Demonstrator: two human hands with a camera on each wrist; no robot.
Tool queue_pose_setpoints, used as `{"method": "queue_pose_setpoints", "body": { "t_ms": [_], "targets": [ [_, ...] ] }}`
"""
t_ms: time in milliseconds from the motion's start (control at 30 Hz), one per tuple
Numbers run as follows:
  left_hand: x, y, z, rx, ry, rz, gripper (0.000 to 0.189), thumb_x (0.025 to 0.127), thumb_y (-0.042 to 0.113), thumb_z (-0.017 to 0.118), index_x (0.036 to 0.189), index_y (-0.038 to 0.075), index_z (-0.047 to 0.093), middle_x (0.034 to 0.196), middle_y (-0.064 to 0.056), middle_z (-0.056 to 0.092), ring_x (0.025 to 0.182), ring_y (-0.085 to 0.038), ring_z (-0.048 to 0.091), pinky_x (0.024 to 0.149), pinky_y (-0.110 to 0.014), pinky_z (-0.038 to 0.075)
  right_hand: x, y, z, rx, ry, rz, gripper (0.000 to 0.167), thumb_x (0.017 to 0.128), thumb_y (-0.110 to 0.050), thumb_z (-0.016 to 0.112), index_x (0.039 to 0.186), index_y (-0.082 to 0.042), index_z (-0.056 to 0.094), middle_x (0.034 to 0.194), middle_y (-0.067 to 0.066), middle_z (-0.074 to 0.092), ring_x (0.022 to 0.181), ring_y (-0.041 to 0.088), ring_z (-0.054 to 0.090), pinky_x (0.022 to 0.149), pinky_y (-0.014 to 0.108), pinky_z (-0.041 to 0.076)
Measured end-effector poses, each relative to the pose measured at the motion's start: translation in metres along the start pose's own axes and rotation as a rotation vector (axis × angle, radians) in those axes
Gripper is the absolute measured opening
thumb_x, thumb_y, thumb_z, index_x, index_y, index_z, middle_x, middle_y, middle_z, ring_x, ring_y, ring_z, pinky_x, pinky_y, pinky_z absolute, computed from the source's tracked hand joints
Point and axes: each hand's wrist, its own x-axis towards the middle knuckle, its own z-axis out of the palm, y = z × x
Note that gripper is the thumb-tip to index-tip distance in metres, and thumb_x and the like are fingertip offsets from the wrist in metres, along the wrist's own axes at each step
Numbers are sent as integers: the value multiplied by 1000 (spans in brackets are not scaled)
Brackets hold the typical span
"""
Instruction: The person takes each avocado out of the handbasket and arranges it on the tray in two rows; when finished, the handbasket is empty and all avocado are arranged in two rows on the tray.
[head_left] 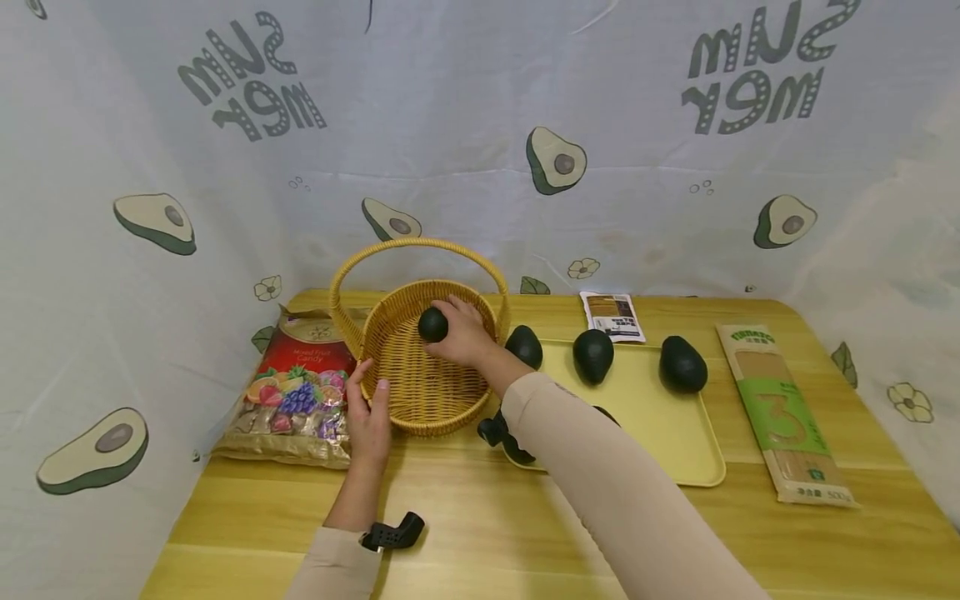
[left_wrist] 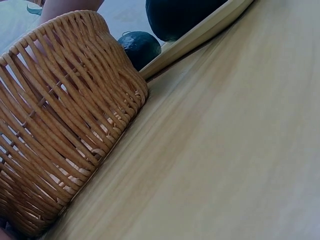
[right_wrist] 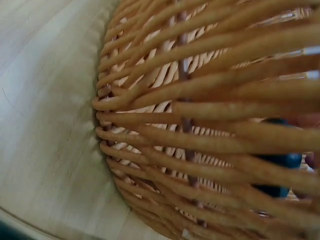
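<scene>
In the head view my right hand (head_left: pixel 463 332) is inside the yellow wicker basket (head_left: pixel 420 421) and grips a dark green avocado (head_left: pixel 432 325) above its woven floor. Through the weave in the right wrist view, parts of that dark avocado (right_wrist: pixel 272 191) show beside blurred fingers. My left hand (head_left: pixel 369 421) touches the basket's near left side, with thumb and index finger extended along it. The basket wall (left_wrist: pixel 75 105) fills the left of the left wrist view. Right of the basket, several avocados (head_left: pixel 593 356) lie on a pale yellow tray (head_left: pixel 652 429); my right forearm partly covers some.
A bag of mixed fruit candy (head_left: pixel 296 387) lies left of the basket. Behind the tray is a small white and brown packet (head_left: pixel 612 317), and a noodle pack (head_left: pixel 783 417) lies to its right. The basket's tall handle (head_left: pixel 420 242) arches over my right hand. A printed cloth hangs behind.
</scene>
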Motion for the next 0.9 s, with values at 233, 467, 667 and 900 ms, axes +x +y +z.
{"method": "queue_pose_setpoints", "body": {
  "t_ms": [233,467,667,900],
  "targets": [
    [-2,1,1,-8,-18,-3,46,106,19,51,150,9,42,163,-14,34,153,-35,26,121,-61,19,0,2,3,-33,1,27,82,92,-26,76,161,-21,32,164,15,26,150,41,23,113,57,37],
    [-1,1,1,-15,-16,0,45,106,21,50,149,9,43,163,-12,35,152,-35,29,122,-59,20,0,6,7,-38,-23,30,76,90,-29,78,155,-19,42,155,16,38,141,39,38,108,55,43],
    [-1,0,0,-8,-12,-6,46,106,21,50,149,8,43,162,-12,35,151,-35,29,121,-60,20,2,3,8,-67,-37,-23,76,89,-28,80,153,-10,43,153,14,48,137,33,51,110,48,45],
    [-2,0,0,-5,-7,-5,45,106,20,50,149,7,42,161,-12,36,148,-36,34,119,-59,24,-8,-8,4,-77,-16,-51,75,88,-32,80,152,-14,45,147,15,52,131,32,55,108,48,47]
  ]
}}
